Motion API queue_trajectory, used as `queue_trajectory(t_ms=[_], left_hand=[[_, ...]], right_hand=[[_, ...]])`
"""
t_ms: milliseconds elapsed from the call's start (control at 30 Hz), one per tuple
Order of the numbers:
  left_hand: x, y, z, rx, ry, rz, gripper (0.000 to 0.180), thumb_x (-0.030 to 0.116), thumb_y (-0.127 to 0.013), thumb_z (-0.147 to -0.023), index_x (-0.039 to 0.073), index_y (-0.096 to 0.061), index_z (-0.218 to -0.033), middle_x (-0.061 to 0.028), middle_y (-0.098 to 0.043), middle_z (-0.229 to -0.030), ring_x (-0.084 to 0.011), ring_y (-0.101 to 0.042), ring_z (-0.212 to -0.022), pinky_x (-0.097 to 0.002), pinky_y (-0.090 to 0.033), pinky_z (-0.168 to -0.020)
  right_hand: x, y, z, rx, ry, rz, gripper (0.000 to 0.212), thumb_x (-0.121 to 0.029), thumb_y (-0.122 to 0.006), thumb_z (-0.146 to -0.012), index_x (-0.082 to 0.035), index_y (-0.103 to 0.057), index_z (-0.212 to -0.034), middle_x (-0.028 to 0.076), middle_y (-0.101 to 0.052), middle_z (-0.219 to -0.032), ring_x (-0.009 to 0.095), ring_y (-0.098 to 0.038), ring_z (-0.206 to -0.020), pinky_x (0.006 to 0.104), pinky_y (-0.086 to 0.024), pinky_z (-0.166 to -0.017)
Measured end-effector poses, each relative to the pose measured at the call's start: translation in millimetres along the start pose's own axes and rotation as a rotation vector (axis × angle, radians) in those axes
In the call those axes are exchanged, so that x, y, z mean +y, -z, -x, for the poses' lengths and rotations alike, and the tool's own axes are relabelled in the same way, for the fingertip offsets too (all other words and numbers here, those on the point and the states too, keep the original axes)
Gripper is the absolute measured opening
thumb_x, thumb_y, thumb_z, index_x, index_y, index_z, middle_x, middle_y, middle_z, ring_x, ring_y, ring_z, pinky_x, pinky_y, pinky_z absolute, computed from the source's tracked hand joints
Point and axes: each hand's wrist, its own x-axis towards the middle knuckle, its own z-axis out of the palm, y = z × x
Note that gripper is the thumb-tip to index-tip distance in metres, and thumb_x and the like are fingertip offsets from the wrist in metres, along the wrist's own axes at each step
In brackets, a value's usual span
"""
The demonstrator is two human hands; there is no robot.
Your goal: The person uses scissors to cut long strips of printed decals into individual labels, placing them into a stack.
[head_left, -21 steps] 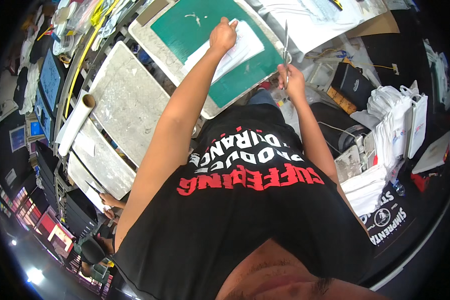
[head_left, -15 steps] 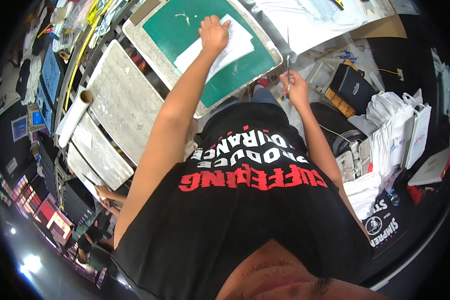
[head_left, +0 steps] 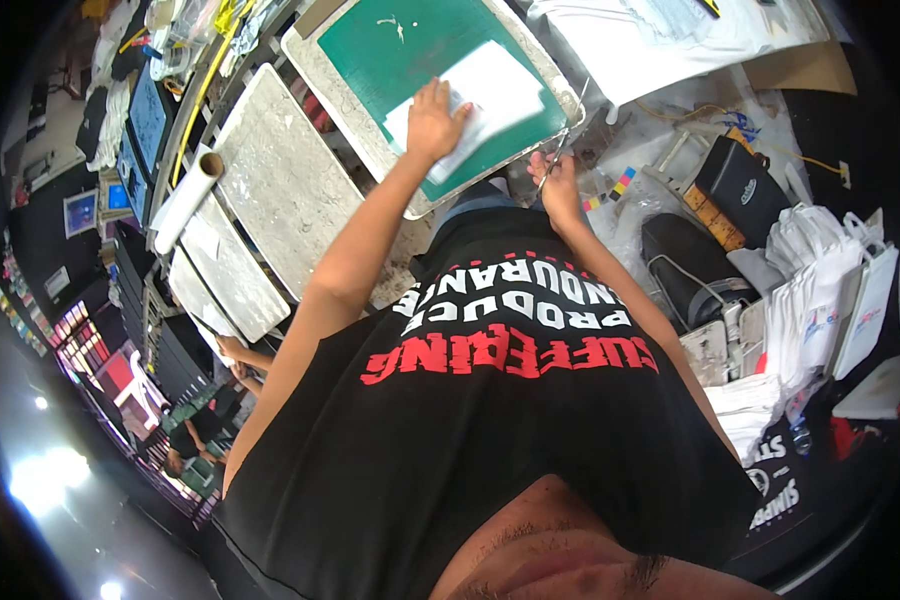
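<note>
My left hand (head_left: 434,124) presses down on a loose stack of white sheets (head_left: 498,88), its fingers stretched out. The sheets overlap at odd angles on a green mat (head_left: 378,62), which covers most of a stained pale board (head_left: 338,100). In my right hand (head_left: 562,194), just off the near right corner of that board, is a pair of scissors (head_left: 560,146). Their slim blades point away from me, past the corner. Whether the blades are apart is hard to make out.
More stained boards (head_left: 280,165) stand to the left, with a white roll (head_left: 188,202) on a brown core across them. White cloth (head_left: 670,45) lies at the far right. A black box (head_left: 740,185) and stacked white bags (head_left: 815,285) are on the right. Another person's hands (head_left: 238,358) work at the lower left.
My right hand has brought the scissors leftward to the board's corner, their blades now tilted. My left hand has slid nearer to me over the sheets, which lie more spread. The view has shifted.
</note>
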Motion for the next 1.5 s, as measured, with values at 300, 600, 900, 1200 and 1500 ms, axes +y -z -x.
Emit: queue_trajectory(t_ms=[300,600,900,1200,1500], left_hand=[[89.3,2.7,69.9,-0.184,-0.045,0.229,0.064,0.034,-0.062,-0.088,-0.004,-0.044,-0.136,-0.0234,-0.045,-0.141,-0.04,-0.045,-0.124,-0.0475,-0.038,-0.104],[57.8,38.5,22.5,-0.462,0.174,1.102,0.059,0.034,-0.069,-0.088,-0.004,-0.052,-0.13,-0.0157,-0.062,-0.122,-0.0247,-0.058,-0.114,-0.0354,-0.045,-0.098],[61.3,93.4,-9.7,-0.367,0.031,1.803,0.054,-0.003,-0.067,-0.083,0.0,-0.043,-0.132,-0.0115,-0.058,-0.123,-0.0223,-0.056,-0.114,-0.0364,-0.045,-0.099],[116.9,51.3,-49.1,-0.103,0.155,1.553,0.055,-0.005,-0.067,-0.083,-0.002,-0.043,-0.132,-0.0122,-0.058,-0.123,-0.0215,-0.055,-0.114,-0.0337,-0.043,-0.1],[281.3,19.8,-155.5,-0.029,0.327,1.623,0.063,-0.006,-0.067,-0.082,-0.002,-0.037,-0.136,-0.0146,-0.053,-0.13,-0.0249,-0.051,-0.12,-0.0358,-0.04,-0.103]], right_hand=[[-2.9,-20.2,31.5,0.334,0.032,-0.679,0.048,0.003,-0.074,-0.079,-0.001,-0.043,-0.115,0.011,-0.064,-0.1,0.018,-0.062,-0.088,0.0296,-0.049,-0.078],[-97.7,-6.0,56.0,0.148,0.321,-0.472,0.048,0.008,-0.067,-0.078,0.001,-0.048,-0.122,0.015,-0.069,-0.1,0.019,-0.067,-0.086,0.0291,-0.053,-0.072],[-201.1,13.2,-14.9,-0.172,0.395,-0.006,0.042,-0.006,-0.075,-0.08,-0.001,-0.056,-0.117,0.009,-0.07,-0.086,0.011,-0.062,-0.075,0.0246,-0.046,-0.064],[-253.3,208.7,-232.2,0.434,0.68,0.81,0.054,-0.02,-0.079,-0.074,-0.007,-0.054,-0.119,0.018,-0.068,-0.109,0.036,-0.064,-0.103,0.0423,-0.051,-0.086],[-297.9,236.2,-326.2,0.052,0.773,0.803,0.045,-0.008,-0.071,-0.077,-0.009,-0.051,-0.117,0.019,-0.069,-0.099,0.039,-0.065,-0.094,0.0459,-0.05,-0.08]])
